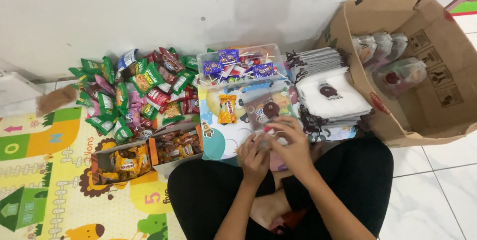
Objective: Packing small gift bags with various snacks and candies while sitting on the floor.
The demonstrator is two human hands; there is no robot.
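I sit cross-legged on the floor in black trousers. Both hands meet over my lap on a clear drawstring pouch [271, 116] with snacks inside. My left hand [254, 158] grips its lower edge. My right hand [294, 143] pinches its top right side. Just beyond the pouch lies an orange candy packet [227, 109] on a colourful printed sheet [218, 138]. A clear plastic tub [208, 65] of lollipops stands behind that.
A heap of green, red and pink snack packets [134, 93] lies at the left on a patterned play mat [44, 170]. Two open small boxes of sweets [124, 163] sit near my knee. A stack of white pouches [330, 96] and a cardboard box [427, 116] holding filled pouches stand right.
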